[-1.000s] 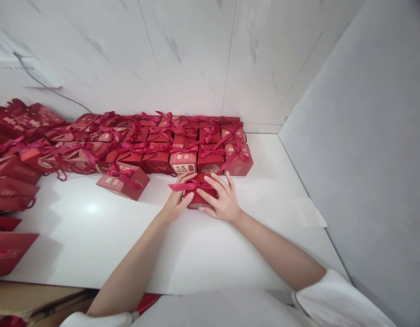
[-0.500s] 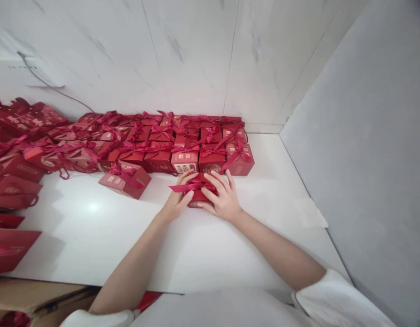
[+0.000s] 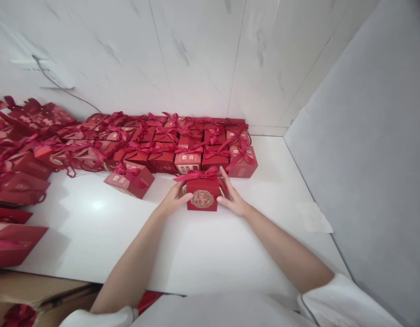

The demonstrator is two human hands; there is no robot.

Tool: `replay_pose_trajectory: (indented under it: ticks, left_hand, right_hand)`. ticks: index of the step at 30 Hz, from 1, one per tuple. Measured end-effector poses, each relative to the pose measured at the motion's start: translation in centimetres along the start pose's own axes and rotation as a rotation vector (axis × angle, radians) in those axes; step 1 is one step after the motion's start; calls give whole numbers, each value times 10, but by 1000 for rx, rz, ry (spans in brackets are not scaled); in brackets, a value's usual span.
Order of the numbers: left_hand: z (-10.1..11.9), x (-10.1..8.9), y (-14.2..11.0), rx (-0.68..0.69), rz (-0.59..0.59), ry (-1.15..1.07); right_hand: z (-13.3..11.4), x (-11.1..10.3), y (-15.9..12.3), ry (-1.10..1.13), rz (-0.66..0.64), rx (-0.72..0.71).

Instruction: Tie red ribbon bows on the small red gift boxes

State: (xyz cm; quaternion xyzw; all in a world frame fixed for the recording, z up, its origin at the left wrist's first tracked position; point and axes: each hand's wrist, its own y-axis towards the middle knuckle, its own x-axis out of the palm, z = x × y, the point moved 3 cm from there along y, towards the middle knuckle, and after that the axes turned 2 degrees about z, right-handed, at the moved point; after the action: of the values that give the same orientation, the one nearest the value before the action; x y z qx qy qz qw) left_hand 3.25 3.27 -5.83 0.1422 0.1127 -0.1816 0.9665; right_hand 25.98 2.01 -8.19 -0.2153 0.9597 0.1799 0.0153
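A small red gift box (image 3: 202, 195) with a gold round emblem on its front and a pink ribbon bow on top stands on the white counter (image 3: 182, 245). My left hand (image 3: 172, 202) grips its left side, fingers curled round it. On the other side my right hand (image 3: 232, 197) presses the box, with the fingers reaching up behind the bow. Just behind the box runs a front row of alike red boxes (image 3: 187, 160).
Several rows of red ribboned boxes (image 3: 151, 136) fill the back of the counter against the marble wall. One box (image 3: 129, 179) lies tilted to the left. Red paper bags (image 3: 15, 240) sit along the left edge. A grey wall (image 3: 366, 150) bounds the right. Cardboard (image 3: 36, 293) lies below.
Both hands have come off the top of the box and moved to its sides. The box now stands with its emblem face showing, and the view shifted slightly.
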Motion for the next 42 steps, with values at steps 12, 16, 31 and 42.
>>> replay_pose_trajectory:
  ticks: [12, 16, 31, 42]
  left_hand:
    - [-6, 1, 0, -5, 87, 136]
    - [-6, 1, 0, 21, 48, 152]
    - [-8, 3, -3, -45, 68, 179]
    - [-8, 4, -4, -54, 83, 176]
  right_hand:
    - [5, 16, 0, 239, 9, 156]
    - [7, 14, 1, 225, 36, 140]
    - [5, 11, 1, 200, 27, 157]
    - [-1, 11, 4, 168, -1, 165]
